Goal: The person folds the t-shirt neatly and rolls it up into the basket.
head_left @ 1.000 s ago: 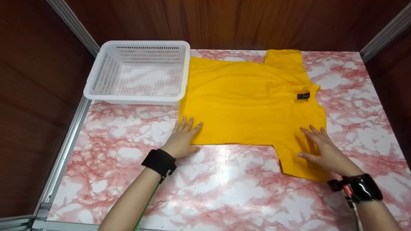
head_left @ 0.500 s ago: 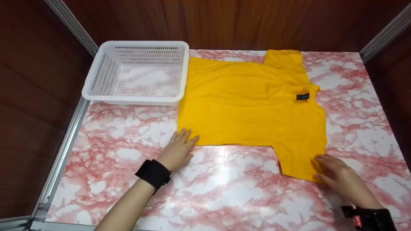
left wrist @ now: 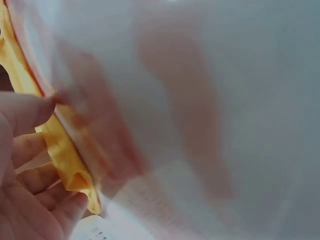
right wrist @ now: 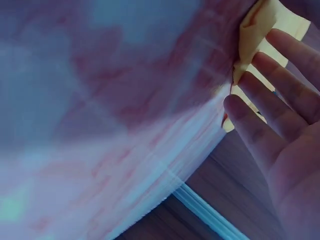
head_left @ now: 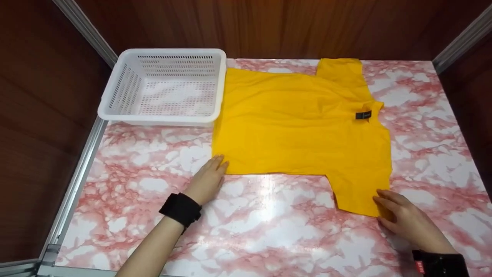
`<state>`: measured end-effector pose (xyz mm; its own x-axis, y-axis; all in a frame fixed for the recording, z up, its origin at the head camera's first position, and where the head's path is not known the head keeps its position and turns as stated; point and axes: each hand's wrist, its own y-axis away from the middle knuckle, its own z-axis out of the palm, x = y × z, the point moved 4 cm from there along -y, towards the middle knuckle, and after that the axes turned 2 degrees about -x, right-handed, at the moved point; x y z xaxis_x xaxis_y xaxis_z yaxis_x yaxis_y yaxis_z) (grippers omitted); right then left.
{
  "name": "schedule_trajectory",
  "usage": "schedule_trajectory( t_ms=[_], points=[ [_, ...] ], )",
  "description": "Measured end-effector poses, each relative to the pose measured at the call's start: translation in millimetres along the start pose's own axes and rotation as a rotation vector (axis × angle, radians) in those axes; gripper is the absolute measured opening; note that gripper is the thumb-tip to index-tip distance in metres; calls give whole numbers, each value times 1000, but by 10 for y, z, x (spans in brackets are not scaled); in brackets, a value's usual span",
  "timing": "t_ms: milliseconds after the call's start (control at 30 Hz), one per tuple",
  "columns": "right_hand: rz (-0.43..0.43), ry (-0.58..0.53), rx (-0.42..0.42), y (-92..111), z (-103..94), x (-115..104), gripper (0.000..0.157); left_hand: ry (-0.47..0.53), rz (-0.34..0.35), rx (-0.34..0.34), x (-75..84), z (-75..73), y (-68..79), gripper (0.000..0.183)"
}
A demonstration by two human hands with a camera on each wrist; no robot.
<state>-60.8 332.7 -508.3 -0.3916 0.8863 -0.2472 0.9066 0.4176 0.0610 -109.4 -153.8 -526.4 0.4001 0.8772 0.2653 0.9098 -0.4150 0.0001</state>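
Note:
A yellow T-shirt (head_left: 292,138) lies spread flat on the table, its neck with a black label (head_left: 363,115) toward the right. One short sleeve points to the back, the other to the front. My left hand (head_left: 207,179) rests its fingertips on the near corner of the bottom hem. In the left wrist view its thumb (left wrist: 30,111) stands apart from the other fingers, with the yellow cloth edge beside them. At the outer corner of the near sleeve, my right hand (head_left: 409,219) touches the cloth. Its fingers (right wrist: 255,125) look nearly straight in the right wrist view.
A white perforated plastic basket (head_left: 161,118) with nothing in it stands at the back left, against the shirt's hem side. The red-and-white marbled table (head_left: 134,215) is bounded by dark wood panels (head_left: 261,30) and metal rails (head_left: 82,173).
My left hand has drawn back toward the hem corner. My right hand has moved from above the sleeve down to its outer corner. The shirt and basket have stayed in place.

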Motion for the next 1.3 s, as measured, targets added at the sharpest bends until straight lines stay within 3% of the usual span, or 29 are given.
schedule_trajectory(
  t_ms=[200, 500, 767, 967, 1167, 1300],
  points=[
    [-44, 44, 87, -37, -6, -61, 47, -23, 35, 65, -12, -36, -43, 38],
    [-82, 34, 207, -127, 14, -75, 34, -32, -5, 81, -7, -78, -91, 34],
    [-122, 50, 293, -230, 14, -46, 27, -68, 21, 122, 17, -93, -156, 23],
    [-123, 61, 270, -314, -5, -10, 27, -95, 61, 146, 21, -127, -215, 13],
    [-127, 61, 246, -396, 6, 60, 27, -77, 26, 155, -7, -180, -260, 11],
    [-107, 40, 184, -445, 20, 89, 26, -108, 26, 166, -17, -180, -333, 3]
  ],
)
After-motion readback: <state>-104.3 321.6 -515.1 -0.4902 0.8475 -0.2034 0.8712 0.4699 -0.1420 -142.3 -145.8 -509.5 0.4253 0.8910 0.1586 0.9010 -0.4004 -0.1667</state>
